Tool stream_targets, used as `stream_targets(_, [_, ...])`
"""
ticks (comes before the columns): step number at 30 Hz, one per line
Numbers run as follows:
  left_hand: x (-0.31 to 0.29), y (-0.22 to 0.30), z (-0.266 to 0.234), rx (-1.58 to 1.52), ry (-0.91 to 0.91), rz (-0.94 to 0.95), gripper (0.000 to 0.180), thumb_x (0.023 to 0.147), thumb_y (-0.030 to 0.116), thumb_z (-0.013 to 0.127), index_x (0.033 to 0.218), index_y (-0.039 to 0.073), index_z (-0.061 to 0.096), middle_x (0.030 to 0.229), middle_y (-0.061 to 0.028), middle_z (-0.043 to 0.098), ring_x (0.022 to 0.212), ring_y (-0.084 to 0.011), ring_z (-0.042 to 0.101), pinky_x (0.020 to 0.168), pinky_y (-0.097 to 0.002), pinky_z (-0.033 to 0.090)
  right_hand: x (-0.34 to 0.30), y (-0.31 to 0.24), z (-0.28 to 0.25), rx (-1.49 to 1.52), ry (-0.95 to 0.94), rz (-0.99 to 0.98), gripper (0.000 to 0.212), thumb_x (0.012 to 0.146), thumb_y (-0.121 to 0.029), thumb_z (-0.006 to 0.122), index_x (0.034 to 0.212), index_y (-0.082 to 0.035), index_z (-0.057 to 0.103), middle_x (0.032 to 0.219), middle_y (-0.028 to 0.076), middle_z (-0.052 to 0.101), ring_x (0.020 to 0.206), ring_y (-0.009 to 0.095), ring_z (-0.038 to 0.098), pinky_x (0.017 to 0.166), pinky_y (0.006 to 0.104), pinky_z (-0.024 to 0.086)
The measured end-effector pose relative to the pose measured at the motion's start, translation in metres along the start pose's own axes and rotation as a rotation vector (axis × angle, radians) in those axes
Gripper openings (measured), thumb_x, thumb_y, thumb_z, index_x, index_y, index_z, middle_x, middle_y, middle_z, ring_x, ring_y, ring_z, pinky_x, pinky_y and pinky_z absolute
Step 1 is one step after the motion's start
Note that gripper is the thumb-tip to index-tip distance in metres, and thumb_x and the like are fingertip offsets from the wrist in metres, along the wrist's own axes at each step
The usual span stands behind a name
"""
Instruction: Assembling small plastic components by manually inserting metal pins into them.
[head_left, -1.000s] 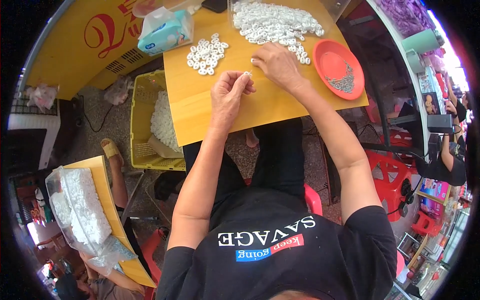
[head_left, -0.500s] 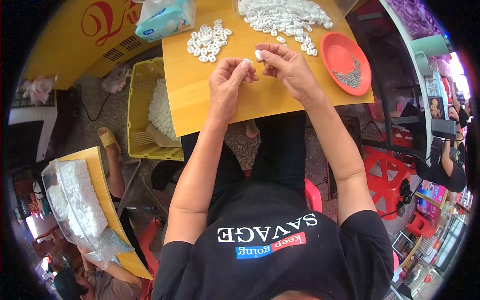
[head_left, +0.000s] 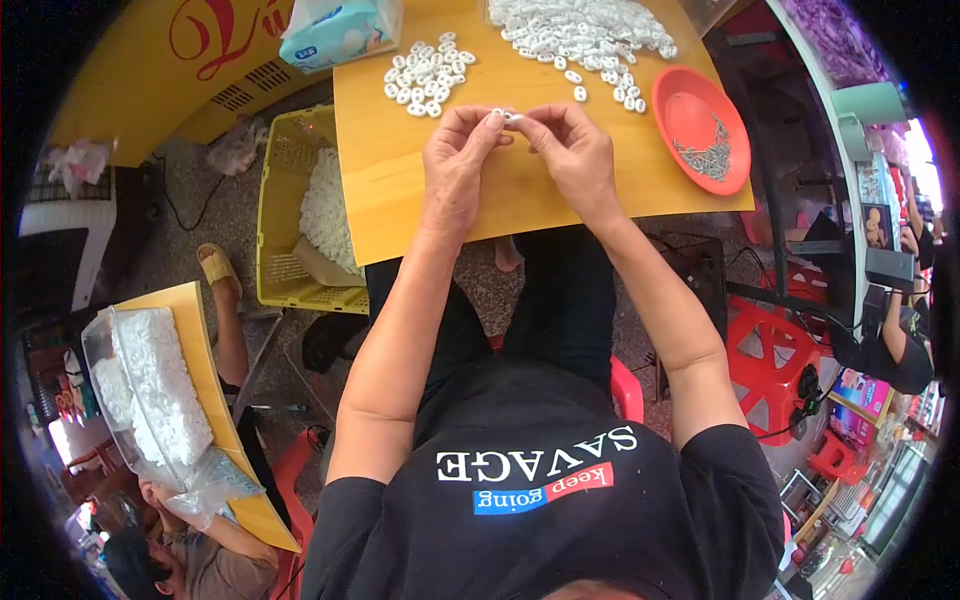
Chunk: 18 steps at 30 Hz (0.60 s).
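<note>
My left hand [head_left: 462, 160] and my right hand [head_left: 575, 160] meet fingertip to fingertip above the near middle of the yellow table [head_left: 400, 190]. Both are closed in a pinch on a small white plastic piece [head_left: 510, 116], which the fingers largely cover; whether it is one piece or two pressed together I cannot make out. Beyond my left hand lies a small group of white oval pieces with two dark holes each [head_left: 428, 75]. A larger heap of white pieces [head_left: 585, 30] spreads at the far right, with some scattered toward my right hand.
On the table's right stands a red plate [head_left: 672, 105] with thin metal pins [head_left: 708, 155]. A tissue pack [head_left: 340, 35] sits far left. Below the left edge is a yellow crate [head_left: 285, 285] with white pieces. At lower left, a person sits by another table [head_left: 225, 400].
My right hand has moved left and slightly down, bringing its white piece against what my left hand pinches. The thin pin seen at the left fingertips no longer shows.
</note>
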<state>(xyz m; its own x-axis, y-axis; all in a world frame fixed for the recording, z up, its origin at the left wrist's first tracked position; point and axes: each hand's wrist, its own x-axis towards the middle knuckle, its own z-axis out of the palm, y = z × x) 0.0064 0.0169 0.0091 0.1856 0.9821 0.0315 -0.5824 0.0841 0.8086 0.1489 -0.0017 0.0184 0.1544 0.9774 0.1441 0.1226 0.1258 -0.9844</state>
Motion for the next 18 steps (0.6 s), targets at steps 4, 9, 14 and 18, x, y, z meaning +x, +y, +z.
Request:
stream_targets(4, [-0.002,-0.003,-0.002,0.076,-0.017,0.011,0.015,0.093,0.014,0.063,0.099,0.000,0.059,0.095,-0.0062,0.065,0.087,-0.0109,0.061,0.079,-0.0252,0.049,-0.007,-0.006,-0.002,-0.017,0.029,-0.022,0.016,0.088,-0.012,0.069,0.094,0.002,0.064,0.081,0.003,0.067,0.069,0.007,0.060,0.064,0.0212,0.050])
stream_targets(9, [-0.002,-0.003,0.001,0.164,-0.032,0.012,0.016,0.093,0.014,0.063,0.098,0.000,0.059,0.091,-0.0059,0.065,0.084,-0.0112,0.061,0.078,-0.0250,0.049,0.003,-0.016,-0.007,0.189,0.121,0.035,0.015,0.089,-0.008,0.068,0.099,0.002,0.064,0.088,0.005,0.067,0.072,0.008,0.061,0.066,0.0214,0.051])
stream_targets(14, [-0.002,-0.003,0.001,0.184,-0.044,-0.001,0.016,0.092,0.013,0.063,0.097,-0.001,0.058,0.090,-0.0058,0.065,0.084,-0.0111,0.061,0.077,-0.0251,0.049,0.006,-0.015,0.002,0.179,0.133,0.018,0.016,0.088,-0.010,0.070,0.097,0.002,0.065,0.084,0.003,0.066,0.070,0.008,0.060,0.064,0.0206,0.050])
stream_targets(18, [-0.003,-0.003,0.002,0.174,-0.035,-0.010,0.015,0.092,0.012,0.064,0.096,-0.001,0.059,0.090,-0.0056,0.065,0.083,-0.0111,0.061,0.077,-0.0251,0.050,0.003,-0.018,0.004,0.164,0.134,0.006,0.016,0.087,-0.013,0.071,0.093,0.001,0.067,0.081,0.002,0.067,0.069,0.006,0.059,0.062,0.0200,0.049])
